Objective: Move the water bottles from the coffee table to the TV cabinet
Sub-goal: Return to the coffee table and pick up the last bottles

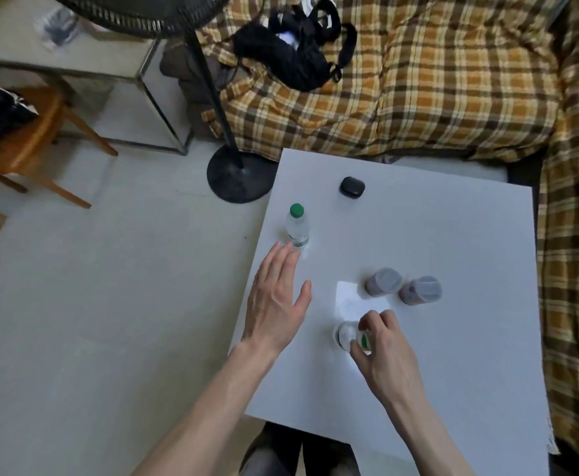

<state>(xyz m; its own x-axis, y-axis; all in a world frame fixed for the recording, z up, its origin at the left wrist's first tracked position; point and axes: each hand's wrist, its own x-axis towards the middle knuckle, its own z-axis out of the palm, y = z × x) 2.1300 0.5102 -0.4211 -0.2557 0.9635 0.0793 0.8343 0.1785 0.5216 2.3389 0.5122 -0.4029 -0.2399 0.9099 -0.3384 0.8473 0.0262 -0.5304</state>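
I logged two water bottles on the white coffee table (pixel 452 235). The far bottle (pixel 297 228), clear with a green cap, stood upright near the table's left edge. My left hand (pixel 277 304) was flat and spread, fingers extended, palm down, holding nothing; its fingertips (pixel 286 250) lay just at the base of that bottle, and I could not tell whether they touched it.

My right hand (pixel 384 345) was curled over the near bottle (pixel 348 336), which sat close to the table's front half. Thumb and fingers wrapped its upper part, covering the cap; only a clear shoulder and a patch of green label showed beneath the knuckles. The bottle's base was hidden, so I could not tell if it was lifted.

Two small jars (pixel 403 286) with grey lids stood side by side to the right of the near bottle, apart from it. A black earbud case (pixel 352 187) rested toward the table's far side. A plaid-covered sofa (pixel 435 80) ran behind the table, and a black fan stand (pixel 240 176) stood on the floor by the table's far-left corner.
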